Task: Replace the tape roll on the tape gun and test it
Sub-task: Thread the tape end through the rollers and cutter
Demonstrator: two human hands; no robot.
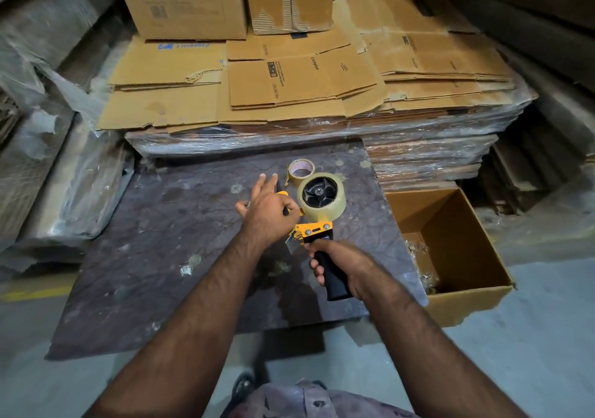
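My right hand [338,261] grips the black handle of the yellow tape gun [314,232], held above the dark board [161,240]. A full roll of clear tape [325,206] sits on the gun's black hub. My left hand [265,206] is at the gun's front end, thumb and forefinger pinched by the yellow frame, other fingers spread; what it pinches is hidden. A nearly used-up tape roll [301,171] lies on the board just behind the gun.
An open cardboard box [450,250] with scraps inside stands to the right of the board. Behind it is a plastic-wrapped pallet of flattened cartons [289,95] with upright boxes [193,2] on top. Wrapped stacks [48,160] line the left side.
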